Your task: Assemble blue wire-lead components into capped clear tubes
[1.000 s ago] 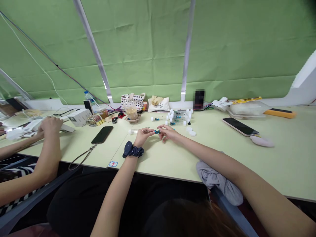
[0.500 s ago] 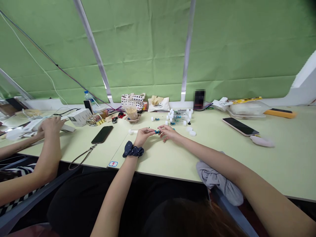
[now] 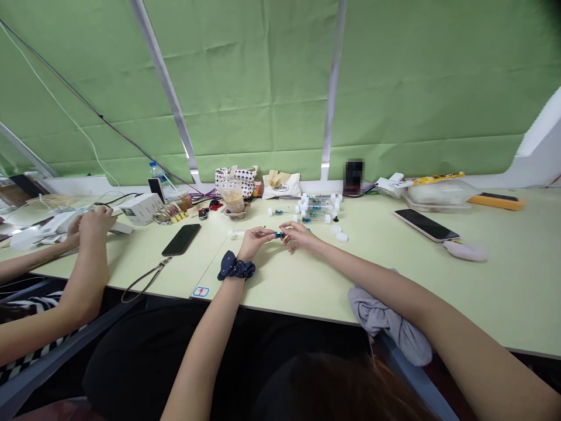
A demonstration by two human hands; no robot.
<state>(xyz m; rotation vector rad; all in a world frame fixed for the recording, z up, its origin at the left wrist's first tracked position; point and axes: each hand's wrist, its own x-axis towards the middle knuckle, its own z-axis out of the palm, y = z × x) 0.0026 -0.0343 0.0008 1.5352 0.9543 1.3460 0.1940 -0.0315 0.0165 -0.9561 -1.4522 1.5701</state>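
Above the pale table, both my hands meet at a small blue-and-black part [image 3: 279, 234], too small to make out fully. My left hand [image 3: 253, 242], with a dark scrunchie [image 3: 235, 266] at its wrist, pinches the part's left side. From the right, the fingertips of my right hand [image 3: 300, 236] close on its other end. A clear tube [image 3: 236, 234] lies just left of my left hand. Beyond my hands is a group of clear tubes [image 3: 316, 208] with white ends and blue parts inside. Two loose white caps [image 3: 342, 237] rest right of my right hand.
Left of me lies a phone [image 3: 181, 240] with a strap. A drink cup [image 3: 233, 199] and a cloth pouch [image 3: 281, 185] stand at the back. To the right are another phone [image 3: 426, 225] and a plastic container [image 3: 442, 194]. A co-worker's hands [image 3: 94, 225] handle white items at far left.
My hands stay at the same spot around the blue-and-black part, with barely any finger movement. The co-worker's hands at the left have shifted slightly.
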